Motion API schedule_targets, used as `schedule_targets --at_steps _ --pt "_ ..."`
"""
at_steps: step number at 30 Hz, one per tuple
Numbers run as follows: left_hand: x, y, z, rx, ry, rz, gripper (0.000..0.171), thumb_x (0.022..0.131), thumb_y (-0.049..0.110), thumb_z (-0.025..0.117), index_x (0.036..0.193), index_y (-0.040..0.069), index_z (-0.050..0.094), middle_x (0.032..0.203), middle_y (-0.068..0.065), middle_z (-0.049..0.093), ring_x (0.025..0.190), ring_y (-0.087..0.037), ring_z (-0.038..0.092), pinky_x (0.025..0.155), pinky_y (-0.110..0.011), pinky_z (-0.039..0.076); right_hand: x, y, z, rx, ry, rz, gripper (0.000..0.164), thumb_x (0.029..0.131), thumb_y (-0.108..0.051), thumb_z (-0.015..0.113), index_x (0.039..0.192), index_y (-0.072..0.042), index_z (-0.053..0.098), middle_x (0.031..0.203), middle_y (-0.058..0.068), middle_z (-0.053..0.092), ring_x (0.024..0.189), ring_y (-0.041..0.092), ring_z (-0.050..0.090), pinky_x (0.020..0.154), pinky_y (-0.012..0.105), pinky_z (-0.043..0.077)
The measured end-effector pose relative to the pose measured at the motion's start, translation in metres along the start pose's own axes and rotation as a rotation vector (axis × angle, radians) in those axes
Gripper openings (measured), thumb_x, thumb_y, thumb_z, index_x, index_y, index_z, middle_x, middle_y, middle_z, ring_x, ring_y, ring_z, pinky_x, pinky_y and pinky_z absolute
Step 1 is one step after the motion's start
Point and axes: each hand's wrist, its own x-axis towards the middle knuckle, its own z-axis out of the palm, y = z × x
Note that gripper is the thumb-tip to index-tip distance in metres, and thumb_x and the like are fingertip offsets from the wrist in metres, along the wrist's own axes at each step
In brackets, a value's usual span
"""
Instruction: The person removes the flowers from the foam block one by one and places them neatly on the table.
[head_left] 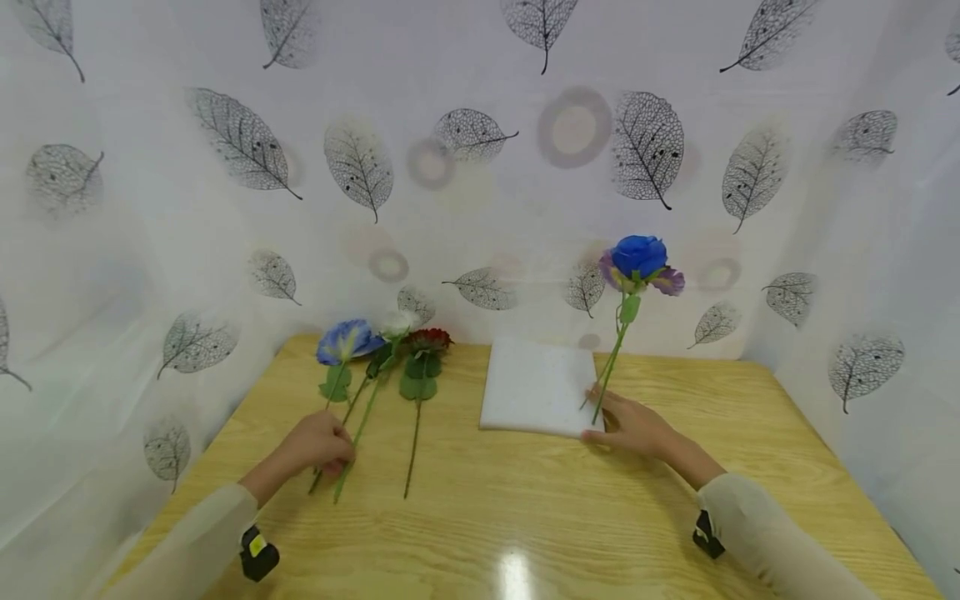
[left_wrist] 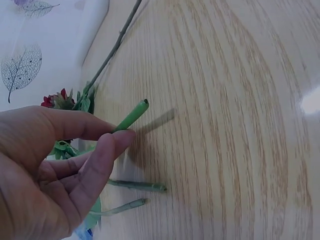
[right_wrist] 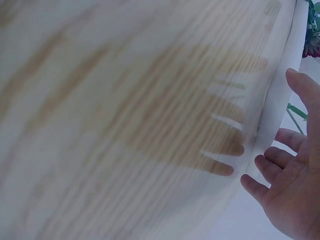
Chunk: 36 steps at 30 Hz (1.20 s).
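My left hand [head_left: 318, 443] pinches a light green stem [left_wrist: 131, 116] between thumb and fingertips near its cut end, slightly above the table. That stem runs up toward a white flower [head_left: 399, 322]. Beneath the hand lie two more stem ends [left_wrist: 145, 187], and a light-blue flower [head_left: 347, 342] rests beside them. My right hand [head_left: 633, 425] is at the right edge of a white foam block [head_left: 536, 383], its fingers spread and loosely bent; whether they touch it, I cannot tell. A blue rose [head_left: 639, 257] and a purple flower [head_left: 671, 282] stand upright at the block's right side.
A dark red flower [head_left: 429, 340] lies right of the left hand, its stem pointing toward me. The wooden table [head_left: 465, 517] meets a leaf-patterned white curtain [head_left: 480, 217] behind and at both sides.
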Motion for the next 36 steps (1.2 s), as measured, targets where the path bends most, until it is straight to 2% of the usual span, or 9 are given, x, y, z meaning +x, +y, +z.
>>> schedule_targets --at_steps 2,5,11,26,32,36 --pt "-0.001 0.0 -0.001 -0.01 -0.002 -0.033 0.012 0.075 0.002 0.066 0.064 0.0 0.069 0.059 -0.009 0.065 0.05 -0.018 0.061 0.049 -0.032 0.054 0.0 0.0 0.001 -0.002 0.0 0.001 0.082 0.083 -0.057 0.06 0.143 -0.006 0.038 0.148 0.018 0.035 0.13 0.042 0.04 0.1 0.056 0.039" --pt "-0.001 0.003 0.0 -0.017 0.005 -0.074 0.005 0.075 0.003 0.068 0.073 0.0 0.072 0.064 -0.01 0.067 0.053 -0.02 0.064 0.052 -0.033 0.056 -0.001 0.002 0.003 0.001 0.0 0.004 0.081 0.083 -0.056 0.061 0.143 -0.006 0.038 0.148 0.018 0.035 0.129 0.041 0.04 0.1 0.056 0.039" --pt "0.001 0.006 0.004 -0.04 -0.008 -0.097 0.006 0.078 0.006 0.07 0.081 0.0 0.07 0.067 -0.011 0.066 0.054 -0.02 0.065 0.051 -0.033 0.056 -0.002 0.002 0.004 0.006 -0.003 0.004 0.081 0.084 -0.056 0.06 0.143 -0.006 0.037 0.148 0.018 0.034 0.13 0.042 0.04 0.1 0.056 0.039" --pt "0.004 0.011 -0.002 -0.066 -0.091 -0.107 0.013 0.08 0.006 0.069 0.088 -0.003 0.065 0.072 -0.013 0.065 0.059 -0.02 0.065 0.055 -0.035 0.057 0.0 0.001 -0.001 -0.005 -0.011 0.005 0.081 0.084 -0.058 0.058 0.144 -0.006 0.037 0.149 0.017 0.033 0.129 0.041 0.04 0.099 0.056 0.04" --pt "0.007 0.012 -0.004 -0.052 -0.091 -0.094 0.014 0.081 0.006 0.069 0.09 -0.004 0.066 0.074 -0.013 0.067 0.061 -0.021 0.066 0.057 -0.036 0.057 0.001 0.003 0.0 0.002 -0.012 -0.001 0.082 0.084 -0.059 0.058 0.144 -0.006 0.037 0.149 0.018 0.032 0.131 0.041 0.038 0.101 0.056 0.038" --pt "0.012 0.016 -0.007 -0.026 -0.066 -0.074 0.016 0.082 0.009 0.067 0.093 -0.003 0.066 0.078 -0.012 0.067 0.063 -0.022 0.065 0.057 -0.037 0.056 0.001 0.004 0.001 0.007 -0.007 0.002 0.083 0.083 -0.06 0.058 0.143 -0.007 0.037 0.149 0.017 0.033 0.13 0.041 0.039 0.101 0.056 0.038"
